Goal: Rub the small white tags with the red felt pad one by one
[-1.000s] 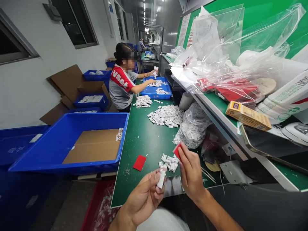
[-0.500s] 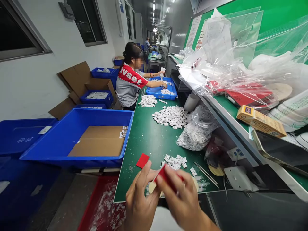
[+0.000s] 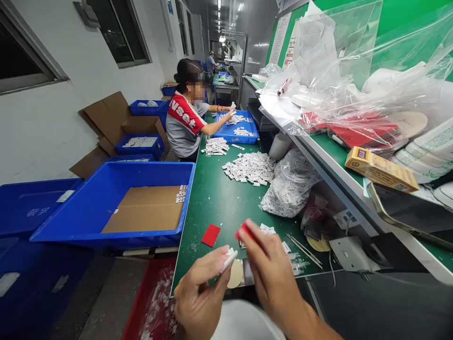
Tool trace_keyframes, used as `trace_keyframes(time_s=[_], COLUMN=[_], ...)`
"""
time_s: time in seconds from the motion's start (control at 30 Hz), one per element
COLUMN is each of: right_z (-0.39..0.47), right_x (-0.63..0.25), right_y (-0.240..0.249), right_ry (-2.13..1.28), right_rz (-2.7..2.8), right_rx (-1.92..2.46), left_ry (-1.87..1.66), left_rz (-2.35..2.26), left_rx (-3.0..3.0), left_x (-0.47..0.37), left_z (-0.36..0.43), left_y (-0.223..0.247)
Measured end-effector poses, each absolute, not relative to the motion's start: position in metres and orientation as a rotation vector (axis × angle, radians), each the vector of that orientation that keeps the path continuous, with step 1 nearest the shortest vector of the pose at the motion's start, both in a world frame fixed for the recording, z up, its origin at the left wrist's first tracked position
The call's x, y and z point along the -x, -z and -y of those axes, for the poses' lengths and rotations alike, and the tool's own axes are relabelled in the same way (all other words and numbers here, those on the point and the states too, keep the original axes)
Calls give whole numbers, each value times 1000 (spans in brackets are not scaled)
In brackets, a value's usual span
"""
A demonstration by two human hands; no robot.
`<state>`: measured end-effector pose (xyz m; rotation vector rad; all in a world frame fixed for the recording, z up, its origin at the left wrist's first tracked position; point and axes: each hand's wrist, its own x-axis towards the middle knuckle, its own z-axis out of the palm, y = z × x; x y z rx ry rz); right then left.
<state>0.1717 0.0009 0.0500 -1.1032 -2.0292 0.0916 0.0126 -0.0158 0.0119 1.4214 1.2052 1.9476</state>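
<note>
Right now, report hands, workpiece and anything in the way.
Left hand gripping white piece. Right hand pinching red piece, apart from it. Right hand partly hiding small white pile behind.

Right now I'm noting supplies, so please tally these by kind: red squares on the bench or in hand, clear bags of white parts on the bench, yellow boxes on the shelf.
Red squares: 2
Bag of white parts: 1
Yellow box: 1
Total: 4
</note>
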Motion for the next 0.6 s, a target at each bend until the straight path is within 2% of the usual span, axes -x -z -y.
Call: trace_keyframes(time_s=[0.07,0.17,0.27,0.4,0.53,0.6], right_z=[-2,-3,-4,-8,-11,-9], right_x=[-171,-171,-173,-181,-186,-186], right_y=[-52,-52,-52,-55,-56,-55], right_ry=[-85,-15,-48,-24,-73,-64], right_rz=[1986,2042,1984,2082,1997,2035], right_rx=[1164,993,1127,888,1091,904], left_ry=[-1882,-1599,-1363,-1283,-1282,-1261], left_rz=[-1125,-943,-795,-704,-715,-732], left_rx=[-1172,-720,-364,-307,-370,-343], left_x=[-12,-10,-9,-10,-8,-7], left_z=[12,6,2,3,5,4], left_y=[-17,-25,-31,-30,-28,-29])
